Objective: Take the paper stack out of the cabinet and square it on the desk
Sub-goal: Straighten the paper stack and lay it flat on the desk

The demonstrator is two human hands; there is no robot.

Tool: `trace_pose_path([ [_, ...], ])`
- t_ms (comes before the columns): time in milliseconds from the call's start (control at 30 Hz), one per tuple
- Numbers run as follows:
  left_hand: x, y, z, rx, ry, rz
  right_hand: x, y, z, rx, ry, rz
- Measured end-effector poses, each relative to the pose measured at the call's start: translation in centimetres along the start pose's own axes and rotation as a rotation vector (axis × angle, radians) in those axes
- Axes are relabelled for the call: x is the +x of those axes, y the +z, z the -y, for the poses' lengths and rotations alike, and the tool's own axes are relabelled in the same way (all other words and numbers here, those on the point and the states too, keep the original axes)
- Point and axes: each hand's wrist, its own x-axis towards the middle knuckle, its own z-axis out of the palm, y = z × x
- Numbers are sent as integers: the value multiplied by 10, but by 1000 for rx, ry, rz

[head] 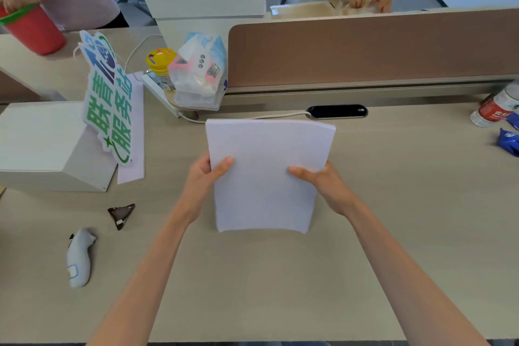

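Observation:
A white paper stack [266,174] stands on end over the middle of the beige desk [252,284], its bottom edge down near the desk top and its upper edge tilted away from me. My left hand [203,177] grips its left side, thumb on the front sheet. My right hand [325,185] grips the right side the same way. The sheets bow slightly at the bottom edge. No cabinet is recognisable in this view.
A white box [47,146] with a green and blue sign [109,98] stands at the left. A grey handheld device [80,257] and a dark wrapper [121,215] lie front left. A plastic bag [199,73], yellow-capped jar [161,64], brown divider [365,48] and water bottle [497,108] line the back. Two people work behind.

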Motion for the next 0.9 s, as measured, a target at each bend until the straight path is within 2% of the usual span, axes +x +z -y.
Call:
trace_pose_path([
  [133, 16, -16, 15, 23, -77, -3, 34, 14, -3, 50, 71, 9],
  [467, 68, -69, 77, 41, -348, -84, 126, 65, -54, -52, 315, -48],
  [567, 84, -78, 100, 118, -368, -121, 147, 74, -72, -89, 343, -112],
  [733, 109, -85, 130, 296, -383, -200, 164, 82, -91, -325, 391, -343],
  [900, 121, -94, 143, 512, -356, -292, 167, 81, -96, -598, 363, -421],
])
